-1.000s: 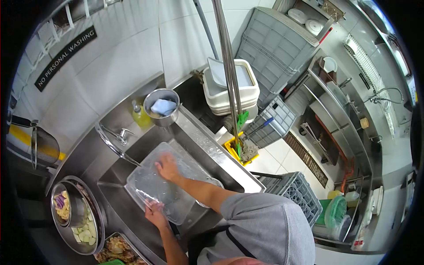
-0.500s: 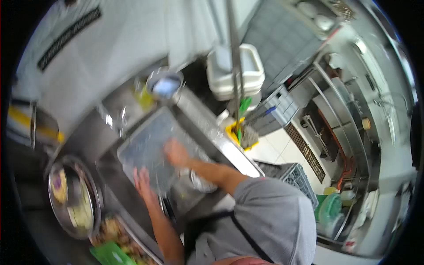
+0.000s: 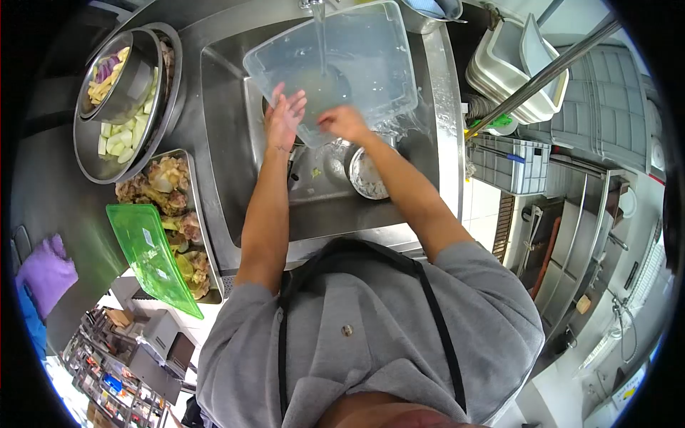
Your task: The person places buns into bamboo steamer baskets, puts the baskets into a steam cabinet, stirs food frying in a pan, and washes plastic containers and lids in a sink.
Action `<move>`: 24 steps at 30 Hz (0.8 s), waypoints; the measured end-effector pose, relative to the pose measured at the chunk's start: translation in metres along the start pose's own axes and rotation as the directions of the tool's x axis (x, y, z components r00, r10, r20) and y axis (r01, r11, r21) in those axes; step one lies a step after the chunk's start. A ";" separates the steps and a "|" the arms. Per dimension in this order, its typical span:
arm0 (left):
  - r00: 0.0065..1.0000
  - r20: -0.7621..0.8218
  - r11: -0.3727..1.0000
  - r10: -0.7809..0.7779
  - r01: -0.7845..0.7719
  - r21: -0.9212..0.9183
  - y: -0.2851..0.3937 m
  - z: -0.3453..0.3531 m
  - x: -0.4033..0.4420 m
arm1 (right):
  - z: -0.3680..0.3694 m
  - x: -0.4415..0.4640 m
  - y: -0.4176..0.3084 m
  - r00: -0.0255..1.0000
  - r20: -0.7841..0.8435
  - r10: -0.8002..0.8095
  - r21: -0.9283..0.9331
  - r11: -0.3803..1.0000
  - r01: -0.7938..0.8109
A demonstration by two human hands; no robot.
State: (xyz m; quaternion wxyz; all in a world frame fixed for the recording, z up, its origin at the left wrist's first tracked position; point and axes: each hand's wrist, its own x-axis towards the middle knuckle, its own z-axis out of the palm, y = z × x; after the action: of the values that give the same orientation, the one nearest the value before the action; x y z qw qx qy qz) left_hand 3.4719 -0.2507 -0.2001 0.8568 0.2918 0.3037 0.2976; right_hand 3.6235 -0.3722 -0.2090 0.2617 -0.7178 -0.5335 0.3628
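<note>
A translucent rectangular plastic lid (image 3: 378, 68) lies tilted in the steel sink, wet, with water falling onto it from the tap (image 3: 312, 3). My left hand (image 3: 285, 120) is open at its lower left edge, palm turned up and fingers spread; whether it touches the edge is unclear. Over the lower part of the lid, my right hand (image 3: 345, 125) has its fingers curled in, and anything inside them is hidden. Below that forearm, a round metal bowl (image 3: 366, 178) sits on the sink floor, partly covered.
On the left counter are nested steel bowls (image 3: 85, 160) of cut vegetables and a tray (image 3: 191, 178) of food pieces, partly under a green plastic lid (image 3: 148, 246). A purple cloth (image 3: 48, 274) lies farther left. White tubs (image 3: 492, 68) and a slanted metal pole (image 3: 549, 68) stand right.
My view has swung round and steadied over the sink. Both hands have come off the middle of the lid toward its near edge, and the running tap now shows.
</note>
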 end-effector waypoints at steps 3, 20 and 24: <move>0.997 -0.080 0.999 0.010 -0.007 0.042 0.008 0.005 -0.011 | -0.017 0.005 0.032 0.886 -0.180 0.427 0.243 0.892 -0.381; 0.929 -0.325 0.940 0.179 -0.063 0.336 0.042 0.019 -0.074 | -0.005 0.035 0.041 0.946 -0.257 0.198 -0.368 0.885 -0.285; 0.904 -0.356 0.869 0.235 -0.031 0.494 0.069 0.024 -0.088 | -0.050 0.035 0.027 0.950 -0.080 -0.301 -0.819 0.563 0.109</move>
State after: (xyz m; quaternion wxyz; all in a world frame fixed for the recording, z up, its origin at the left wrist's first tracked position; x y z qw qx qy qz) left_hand 3.4090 -0.2739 -0.1073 0.6532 0.4463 0.5168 0.3271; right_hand 3.6851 -0.3465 -0.2078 0.0037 -0.7245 -0.6887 -0.0298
